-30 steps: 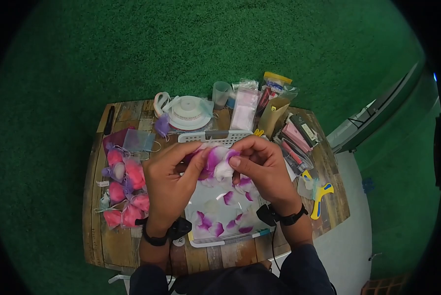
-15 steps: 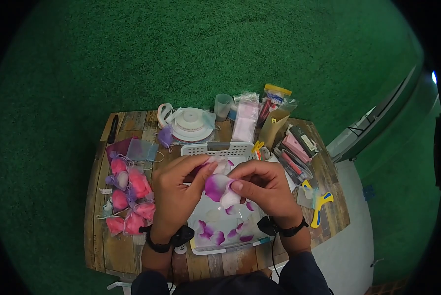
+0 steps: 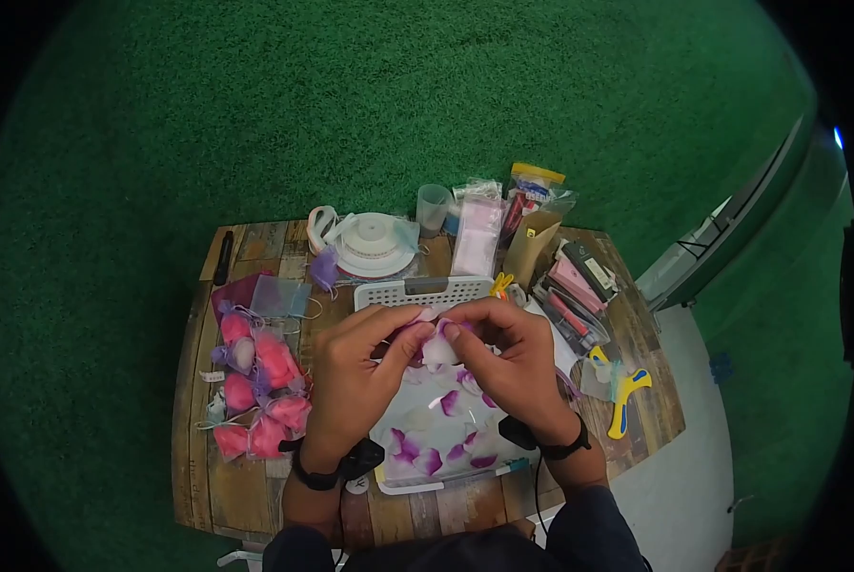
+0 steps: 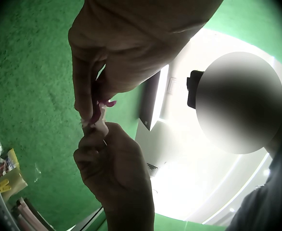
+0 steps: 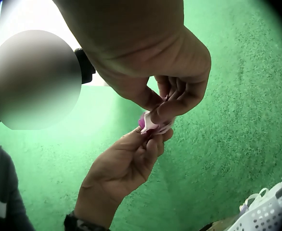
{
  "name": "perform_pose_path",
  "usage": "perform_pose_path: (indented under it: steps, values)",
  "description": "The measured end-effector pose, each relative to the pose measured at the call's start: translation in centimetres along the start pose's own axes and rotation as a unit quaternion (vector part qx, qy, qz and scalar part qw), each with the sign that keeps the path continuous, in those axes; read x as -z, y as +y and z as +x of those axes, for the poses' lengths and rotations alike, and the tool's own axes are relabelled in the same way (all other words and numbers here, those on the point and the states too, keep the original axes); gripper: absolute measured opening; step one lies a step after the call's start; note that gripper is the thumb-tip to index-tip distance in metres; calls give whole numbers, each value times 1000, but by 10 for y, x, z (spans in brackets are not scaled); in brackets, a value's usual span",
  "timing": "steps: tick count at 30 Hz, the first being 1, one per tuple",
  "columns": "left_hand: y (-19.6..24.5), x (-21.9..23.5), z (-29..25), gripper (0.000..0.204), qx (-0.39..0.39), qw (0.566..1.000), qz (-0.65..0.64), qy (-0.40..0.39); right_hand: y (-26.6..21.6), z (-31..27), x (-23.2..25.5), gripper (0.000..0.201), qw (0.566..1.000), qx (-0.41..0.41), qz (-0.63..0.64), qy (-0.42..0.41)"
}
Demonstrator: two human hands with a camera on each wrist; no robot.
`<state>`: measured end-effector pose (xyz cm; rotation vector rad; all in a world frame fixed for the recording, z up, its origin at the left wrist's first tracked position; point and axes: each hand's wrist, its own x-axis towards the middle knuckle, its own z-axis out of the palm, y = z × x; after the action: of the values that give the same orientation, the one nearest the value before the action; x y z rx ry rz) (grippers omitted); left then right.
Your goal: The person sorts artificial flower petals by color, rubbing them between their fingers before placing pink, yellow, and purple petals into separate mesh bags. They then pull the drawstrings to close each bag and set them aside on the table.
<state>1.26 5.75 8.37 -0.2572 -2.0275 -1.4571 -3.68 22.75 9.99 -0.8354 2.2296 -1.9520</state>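
Note:
Above the white basket [image 3: 379, 296], both hands meet at a small bunch of purple-and-white petals [image 3: 438, 353]. My left hand [image 3: 358, 370] pinches the bunch between thumb and fingers from the left. From the right, my right hand [image 3: 515, 367] pinches it in the same way, thumb on the near side. Fingers cover much of the bunch; in the right wrist view its white folds and a purple edge [image 5: 142, 121] stick out between the fingertips. Loose petals [image 3: 428, 462] of the same colours lie scattered on the basket's bottom.
Pink-filled organza pouches [image 3: 276, 360] lie at the table's left. Along the back stand a ribbon spool [image 3: 375, 246], a clear cup [image 3: 433, 210] and plastic packets [image 3: 477, 234]. A yellow-and-blue handled tool [image 3: 625, 405] and pink boxes [image 3: 572, 284] are on the right.
The hands have drawn closer together, and the petals, spread wider before, are now mostly covered by the fingers. The head view has shifted slightly.

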Motion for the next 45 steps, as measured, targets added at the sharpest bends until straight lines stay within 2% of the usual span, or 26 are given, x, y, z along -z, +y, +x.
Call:
perform_pose_path:
  steps: [2,19,22,24,30,34,36,39,43,45]
  values:
    - [1,0,1,16,-2,1000,3,-9,5,1,-1,13,995,69,-62,32]
    - [1,-3,1,16,19,998,53,-16,1,5,-10,12,978,105,-154,97]
    - [3,-5,0,20,17,1000,5,-15,2,6,-10,13,976,107,-161,99]
    - [4,-5,-2,29,58,997,-40,-36,2,6,-9,14,977,104,-160,100]
    - [4,-5,-1,42,12,998,-43,-42,0,1,-4,16,972,123,-177,93]
    - [4,-3,-3,33,27,997,-61,-44,-7,0,-2,17,977,115,-159,82]
    - [-2,-2,-4,23,54,996,-68,-27,-10,-2,-1,17,980,107,-150,72]
    - [-7,-1,-4,18,55,995,-78,-11,-12,-3,1,17,982,103,-148,62]
    - [-15,1,-5,19,46,996,-79,3,-11,-2,4,17,979,113,-156,69]
    - [-13,4,-6,19,59,996,-70,-16,-10,-2,4,17,978,119,-154,75]
